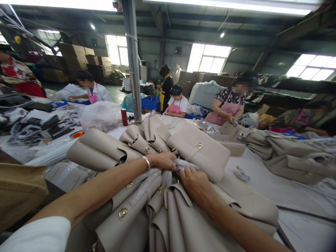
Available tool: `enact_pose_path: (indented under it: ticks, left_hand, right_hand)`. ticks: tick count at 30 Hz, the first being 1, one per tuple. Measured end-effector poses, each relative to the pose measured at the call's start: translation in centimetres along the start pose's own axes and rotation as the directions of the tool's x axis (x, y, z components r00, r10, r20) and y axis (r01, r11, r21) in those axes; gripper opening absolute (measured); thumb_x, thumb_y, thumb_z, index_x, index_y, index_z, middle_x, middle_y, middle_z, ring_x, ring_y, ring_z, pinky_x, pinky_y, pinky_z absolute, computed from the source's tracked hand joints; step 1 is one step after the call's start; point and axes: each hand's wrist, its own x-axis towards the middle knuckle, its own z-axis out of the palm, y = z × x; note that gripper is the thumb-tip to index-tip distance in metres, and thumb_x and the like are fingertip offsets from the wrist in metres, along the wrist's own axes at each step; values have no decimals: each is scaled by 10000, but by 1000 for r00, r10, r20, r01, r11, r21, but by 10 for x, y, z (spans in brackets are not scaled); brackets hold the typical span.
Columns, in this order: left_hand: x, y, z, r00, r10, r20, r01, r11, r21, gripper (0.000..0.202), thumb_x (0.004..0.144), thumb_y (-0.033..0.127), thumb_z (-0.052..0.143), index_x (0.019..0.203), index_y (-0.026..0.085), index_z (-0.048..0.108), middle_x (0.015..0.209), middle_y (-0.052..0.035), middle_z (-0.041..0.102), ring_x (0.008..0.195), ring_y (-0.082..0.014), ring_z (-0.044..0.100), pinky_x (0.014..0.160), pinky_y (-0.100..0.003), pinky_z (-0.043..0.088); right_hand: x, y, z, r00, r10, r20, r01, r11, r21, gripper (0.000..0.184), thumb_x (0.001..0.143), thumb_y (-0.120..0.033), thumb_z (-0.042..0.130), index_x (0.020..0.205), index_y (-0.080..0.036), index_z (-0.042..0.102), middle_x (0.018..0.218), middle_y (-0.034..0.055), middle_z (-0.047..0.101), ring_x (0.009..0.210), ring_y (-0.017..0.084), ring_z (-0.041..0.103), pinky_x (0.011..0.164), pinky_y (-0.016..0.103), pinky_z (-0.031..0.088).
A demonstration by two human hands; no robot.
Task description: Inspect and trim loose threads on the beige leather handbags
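Observation:
Several beige handbags with gold clasps lie fanned out in a heap before me; one flat handbag [210,155] rests at its upper right. Plastic-wrapped handles [187,163] come together at the middle of the heap. My left hand [164,161], with a bracelet at the wrist, has its fingers closed on these wrapped handles from the left. From the right, my right hand [196,183] curls its fingers over the same bundle, close to the left fingertips. Which handle belongs to which bag cannot be made out. Beneath my right forearm, folded bag sides [181,210] fan toward me.
A metal post [133,66] rises beyond the heap, beside a red can [124,117]. Grey pieces [34,122] and a clear plastic bag [99,113] lie to the left. More beige bags [296,164] are at the right. Several co-workers sit or stand across the table.

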Motion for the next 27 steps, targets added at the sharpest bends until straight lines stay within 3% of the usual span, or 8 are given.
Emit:
enact_pose_path:
  ticks: [3,6,10,22,27]
  left_hand:
    - [-2,0,0,1000,11,-4,-11,1000,-27,168,618,272,599,716,182,498,687,19,542,623,-144,500,491,-255,317]
    - [-3,1,1,999,29,-19,-30,998,-52,155,624,255,596,701,181,484,671,29,520,612,-132,478,491,-251,304]
    - [-5,1,5,997,52,-61,-56,996,-73,136,643,231,585,699,182,471,640,47,471,593,-119,434,488,-250,279]
    - [3,-2,15,985,106,-133,-123,984,-130,129,652,169,584,749,172,499,687,54,459,650,-113,415,534,-233,292]
    - [9,-8,15,986,74,-148,-93,988,-123,159,639,146,589,794,155,552,737,31,519,688,-133,453,574,-245,311]
  right_hand:
    - [1,2,0,974,99,203,-138,973,184,266,972,-275,446,833,-182,654,796,83,714,685,227,642,557,322,273]
    - [-5,3,5,945,167,283,-277,867,414,470,1004,-422,352,717,-187,641,718,65,708,660,187,626,600,312,294]
    - [-17,-3,8,950,131,285,-287,732,618,486,1004,-406,305,658,-181,562,628,20,622,587,131,522,603,296,276]
    - [-37,-5,2,971,116,211,-238,592,770,468,984,-463,333,662,-188,532,600,4,542,587,128,477,601,270,309]
    - [-65,-2,5,962,143,234,-274,527,804,484,947,-554,398,650,-200,541,539,-2,486,576,146,474,557,257,332]
